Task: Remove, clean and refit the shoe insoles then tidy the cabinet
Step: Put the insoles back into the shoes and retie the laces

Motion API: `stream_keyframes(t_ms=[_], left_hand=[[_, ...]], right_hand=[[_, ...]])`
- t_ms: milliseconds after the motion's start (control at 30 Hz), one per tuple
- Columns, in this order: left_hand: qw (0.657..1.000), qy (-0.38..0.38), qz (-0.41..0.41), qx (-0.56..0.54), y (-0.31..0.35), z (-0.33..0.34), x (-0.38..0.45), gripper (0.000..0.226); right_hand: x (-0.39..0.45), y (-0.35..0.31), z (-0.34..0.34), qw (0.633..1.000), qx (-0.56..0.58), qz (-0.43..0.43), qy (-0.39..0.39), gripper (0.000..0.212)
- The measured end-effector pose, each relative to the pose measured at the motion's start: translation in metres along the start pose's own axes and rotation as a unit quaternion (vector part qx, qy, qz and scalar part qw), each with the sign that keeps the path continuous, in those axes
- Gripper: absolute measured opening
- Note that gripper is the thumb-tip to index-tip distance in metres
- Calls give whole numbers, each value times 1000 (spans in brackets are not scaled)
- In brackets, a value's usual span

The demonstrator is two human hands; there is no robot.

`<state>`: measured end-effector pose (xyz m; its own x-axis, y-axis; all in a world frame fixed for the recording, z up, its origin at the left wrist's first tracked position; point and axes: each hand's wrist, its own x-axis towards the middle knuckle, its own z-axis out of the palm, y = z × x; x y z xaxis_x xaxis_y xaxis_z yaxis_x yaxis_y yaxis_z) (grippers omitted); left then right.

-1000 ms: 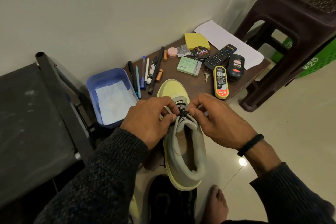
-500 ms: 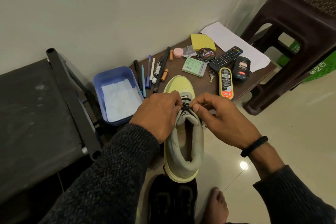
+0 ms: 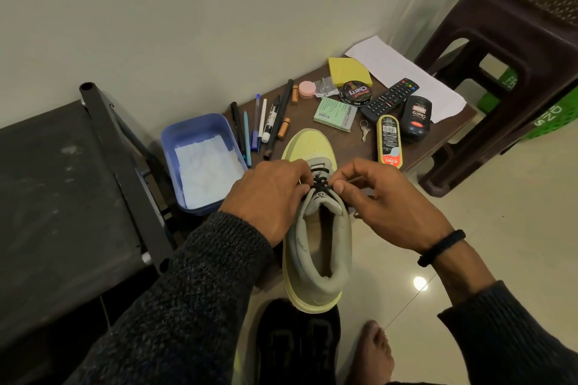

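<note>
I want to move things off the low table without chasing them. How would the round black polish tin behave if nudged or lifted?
The polish tin lies flat on its broad face, so a nudge would likely slide it, not roll it. It looks like rigid metal, probably easy to pinch by the rim. Crowded by the remote and green box, a push may bump them.

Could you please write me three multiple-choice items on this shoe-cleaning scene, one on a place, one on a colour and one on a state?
1. Where does the blue tub sit?
A. left of the pens
B. on the stool
C. on the remote

2. What colour is the shoe's toe?
A. red
B. pale yellow
C. black

3. What are both hands doing?
A. resting flat on the floor
B. holding a pen
C. pinching the shoe's black laces

Answers: 1 A, the tub lies beside the pens, on their left. 2 B, the toe cap is pale yellow. 3 C, the left hand and the right hand meet at the laces.
</note>
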<state>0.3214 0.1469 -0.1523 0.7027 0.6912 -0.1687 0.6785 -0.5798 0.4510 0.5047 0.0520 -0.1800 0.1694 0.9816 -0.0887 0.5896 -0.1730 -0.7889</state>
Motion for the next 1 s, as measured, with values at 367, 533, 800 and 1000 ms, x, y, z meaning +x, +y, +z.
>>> stream_keyframes(t_ms=[367, 533, 800, 1000], left_hand=[[999, 3, 17, 32, 5, 3, 2, 3], [999, 25, -22, 20, 10, 8, 0, 17], [996, 52, -63, -45, 4, 4, -1, 12], [997, 60, -36, 32, 10, 10, 1, 16]], right_hand=[[-1, 0, 0, 1000, -10, -10, -3, 10], [0, 0, 0, 999, 4, 14, -30, 11], [7, -1, 10, 998, -6, 9, 66, 11], [13, -2, 2, 997, -74, -25, 3, 10]])
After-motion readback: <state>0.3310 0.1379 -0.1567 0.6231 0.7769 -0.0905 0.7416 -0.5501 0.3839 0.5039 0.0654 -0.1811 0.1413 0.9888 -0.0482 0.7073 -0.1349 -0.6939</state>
